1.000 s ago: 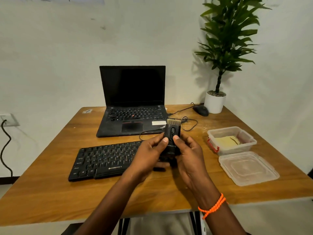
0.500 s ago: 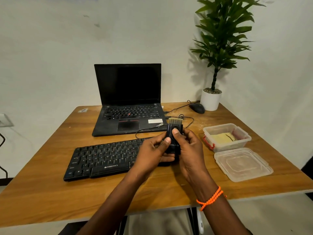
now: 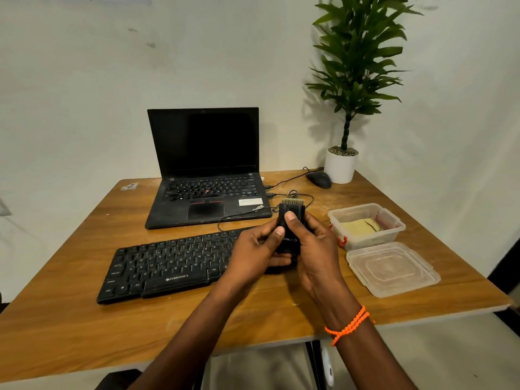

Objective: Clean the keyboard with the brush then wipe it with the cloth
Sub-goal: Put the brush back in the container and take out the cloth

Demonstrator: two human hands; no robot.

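Both the left hand (image 3: 260, 246) and right hand (image 3: 313, 249) are gripping the black brush (image 3: 291, 220) above the keyboard (image 3: 168, 263), hiding its right end, while the open container (image 3: 365, 225) is holding a yellowish cloth (image 3: 357, 228), its detail unclear.

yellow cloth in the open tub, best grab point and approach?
Come straight down through the open top of the clear tub; its lid lies off beside it. Pinch the yellow cloth at its raised middle fold, since the walls block any side approach. Probably the right hand, which is nearer.
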